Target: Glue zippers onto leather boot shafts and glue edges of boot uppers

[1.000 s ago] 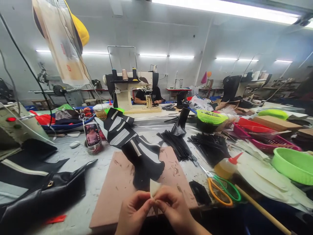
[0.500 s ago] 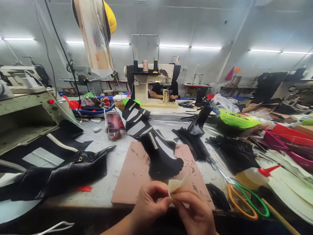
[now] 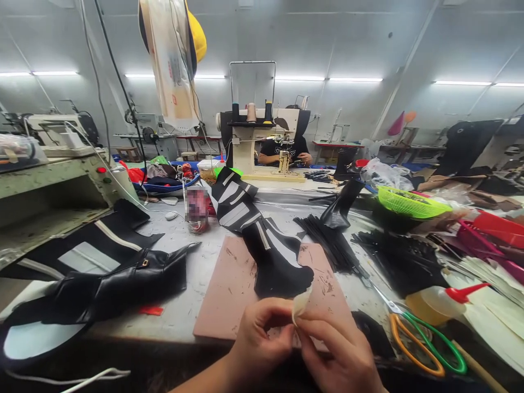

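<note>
Cream piece (image 3: 302,303) pinched by left hand (image 3: 264,333), right hand (image 3: 338,349), at pink board (image 3: 223,297) edge.

We identify two bare hands, the left hand (image 3: 264,333) and the right hand (image 3: 341,352). We note slim fingers with rounded tips on each. The left forearm (image 3: 216,375) is bare along its visible length and tapers toward the wrist. The right wrist (image 3: 370,385) is also bare; the lower edge cuts it off. Nail detail is too small for us to read.
</note>
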Demonstrator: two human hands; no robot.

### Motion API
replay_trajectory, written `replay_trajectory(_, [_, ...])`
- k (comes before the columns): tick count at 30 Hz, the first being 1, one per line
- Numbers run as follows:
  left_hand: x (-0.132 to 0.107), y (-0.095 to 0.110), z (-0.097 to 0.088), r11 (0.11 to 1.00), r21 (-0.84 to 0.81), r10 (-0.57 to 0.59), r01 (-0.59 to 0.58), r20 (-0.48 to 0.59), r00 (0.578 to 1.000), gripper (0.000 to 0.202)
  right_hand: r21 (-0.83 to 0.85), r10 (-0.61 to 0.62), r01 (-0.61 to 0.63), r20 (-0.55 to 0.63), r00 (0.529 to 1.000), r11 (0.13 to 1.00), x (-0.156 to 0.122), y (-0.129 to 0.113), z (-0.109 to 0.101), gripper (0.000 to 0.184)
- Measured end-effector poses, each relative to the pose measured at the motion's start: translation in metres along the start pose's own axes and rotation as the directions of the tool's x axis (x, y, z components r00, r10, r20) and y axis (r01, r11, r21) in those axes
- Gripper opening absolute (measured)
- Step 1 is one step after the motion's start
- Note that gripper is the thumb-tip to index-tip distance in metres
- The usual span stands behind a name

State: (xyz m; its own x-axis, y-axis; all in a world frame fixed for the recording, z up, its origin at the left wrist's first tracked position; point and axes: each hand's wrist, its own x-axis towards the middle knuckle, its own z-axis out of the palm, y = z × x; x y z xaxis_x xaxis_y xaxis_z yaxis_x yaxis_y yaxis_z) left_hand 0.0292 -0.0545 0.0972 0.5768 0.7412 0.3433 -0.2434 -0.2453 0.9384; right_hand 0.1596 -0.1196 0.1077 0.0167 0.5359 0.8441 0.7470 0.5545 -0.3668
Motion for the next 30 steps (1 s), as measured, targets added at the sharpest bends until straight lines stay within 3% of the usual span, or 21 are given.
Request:
replay_trajectory(5, [0.002, 0.001, 0.008, 0.996, -0.039, -0.083, 0.078, -0.138, 0.987, 0.015, -0.069, -0.109, 0.109, 0.009, 0.994, 0.992, 0.005, -0.002, 0.002, 0.024])
replay_trajectory(11, [0.002, -0.002, 0.015, 0.975, -0.200, -0.147, 0.099, -0.245, 0.958, 0.005, -0.147, -0.134, 0.120, -0.092, 0.987, 0.982, -0.002, -0.003, 0.013, 0.022])
replay_trajectory(16, [0.000, -0.012, 0.013, 0.947, -0.256, -0.267, 0.193, -0.299, 0.916, 0.009, -0.038, 0.019, -0.027, -0.210, 0.978, 0.999, -0.005, -0.002, 0.017, 0.021])
replay_trajectory(21, [-0.001, -0.017, 0.002, 0.948, -0.266, -0.242, 0.174, -0.247, 0.938, 0.009, 0.042, 0.119, -0.112, -0.240, 0.963, 0.993, -0.004, -0.004, 0.008, 0.018])
replay_trajectory(26, [0.004, -0.016, -0.003, 0.933, -0.279, -0.307, 0.227, -0.285, 0.908, 0.011, 0.072, 0.189, -0.176, -0.295, 0.936, 0.982, -0.008, -0.006, 0.001, 0.018])
replay_trajectory(28, [0.009, -0.016, -0.007, 0.928, -0.294, -0.324, 0.229, -0.333, 0.886, 0.015, 0.072, 0.241, -0.230, -0.355, 0.903, 0.971, -0.011, -0.004, -0.004, 0.017])
replay_trajectory(30, [0.014, -0.015, -0.019, 0.931, -0.304, -0.324, 0.204, -0.425, 0.846, 0.020, 0.123, 0.348, -0.330, -0.462, 0.816, 0.936, -0.011, 0.000, -0.014, 0.013])
